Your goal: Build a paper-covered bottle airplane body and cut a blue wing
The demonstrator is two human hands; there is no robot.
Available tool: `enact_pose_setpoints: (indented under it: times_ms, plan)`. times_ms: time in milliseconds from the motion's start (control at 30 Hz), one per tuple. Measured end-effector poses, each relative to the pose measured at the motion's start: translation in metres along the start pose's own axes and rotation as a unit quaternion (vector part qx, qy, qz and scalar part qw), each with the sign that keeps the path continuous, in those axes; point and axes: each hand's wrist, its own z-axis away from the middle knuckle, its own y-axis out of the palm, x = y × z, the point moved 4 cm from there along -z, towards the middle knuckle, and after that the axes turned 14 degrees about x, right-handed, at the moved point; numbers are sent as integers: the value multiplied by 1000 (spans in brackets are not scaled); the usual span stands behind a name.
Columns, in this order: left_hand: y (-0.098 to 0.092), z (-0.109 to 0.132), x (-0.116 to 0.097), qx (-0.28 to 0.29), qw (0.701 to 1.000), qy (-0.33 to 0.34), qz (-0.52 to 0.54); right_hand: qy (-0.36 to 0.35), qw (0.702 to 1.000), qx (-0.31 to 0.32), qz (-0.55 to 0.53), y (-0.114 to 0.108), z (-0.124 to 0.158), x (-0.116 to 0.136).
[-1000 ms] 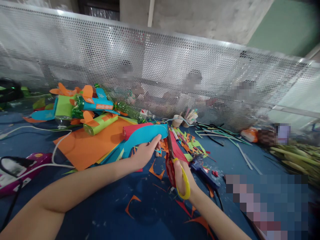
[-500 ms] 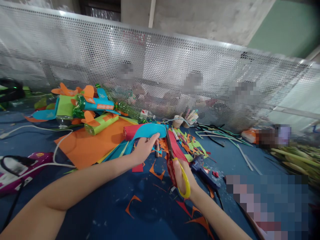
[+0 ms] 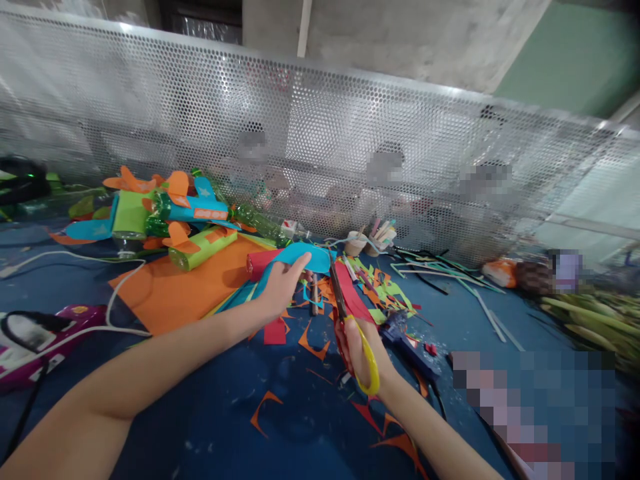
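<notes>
My left hand [image 3: 280,288] grips a curved piece of blue paper [image 3: 300,257] and holds it up over the blue table [image 3: 210,413]. My right hand [image 3: 361,355] is closed round the red and yellow handles of a pair of scissors [image 3: 350,327]. The blades point away from me and reach the right end of the blue paper. A red paper piece [image 3: 353,297] lies under the blades. Orange, red and green offcuts [image 3: 385,290] are scattered round both hands.
Orange paper sheets [image 3: 175,287] lie to the left, with paper-and-bottle model planes [image 3: 165,213] behind them. A pink glue gun [image 3: 37,340] with a white cable sits at the far left. A perforated metal screen [image 3: 320,147] closes the back. Green stalks [image 3: 590,317] lie at the right.
My left hand has turned the blue paper and drawn it slightly left and away. The scissors have stayed at its right end, barely shifting.
</notes>
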Motion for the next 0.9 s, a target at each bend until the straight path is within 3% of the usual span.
enact_pose_setpoints:
  times_ms: [233,400,600,900]
  plan:
    - [2,-3,-6,44,998,46,-12,20,1000,-6,-18,2,0,-3]
    - [2,-3,-8,34,999,41,0,21,1000,-8,-20,2,0,-4]
    - [8,-2,-17,67,996,58,27,7,999,39,1,0,0,6]
    - [15,4,-20,101,989,84,-75,8,997,62,-52,3,-1,6]
